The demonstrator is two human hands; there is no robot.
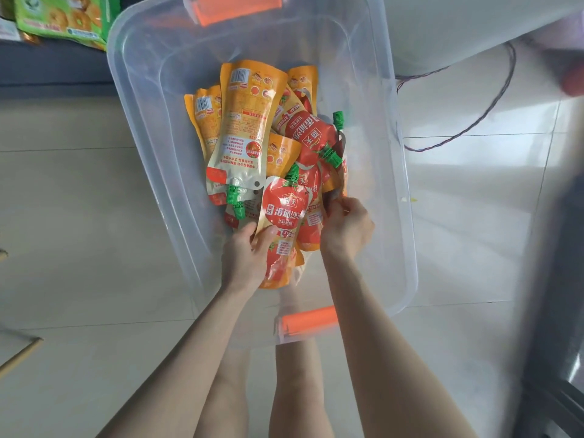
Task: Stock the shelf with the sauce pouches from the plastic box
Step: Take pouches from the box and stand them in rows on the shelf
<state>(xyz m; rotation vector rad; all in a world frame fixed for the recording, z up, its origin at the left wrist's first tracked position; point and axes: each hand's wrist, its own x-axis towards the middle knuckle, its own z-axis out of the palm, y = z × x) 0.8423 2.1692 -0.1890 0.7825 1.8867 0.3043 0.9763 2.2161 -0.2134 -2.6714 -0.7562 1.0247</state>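
Note:
A clear plastic box [151, 99] with orange latches stands on the floor, holding several orange-and-red sauce pouches [243, 121] with green caps. My left hand [246, 251] grips a red tomato sauce pouch [282, 222] by its lower half, front face up, cap pointing away from me. My right hand [346, 227] is closed on the edge of another pouch [335, 188] at the right of the pile, mostly hidden under the others.
The box sits on a pale tiled floor [79, 232]. Green snack packets [66, 17] lie on a dark shelf edge at top left. A thin cable [474, 121] loops on the floor at right. A white surface [474, 23] overhangs the top right.

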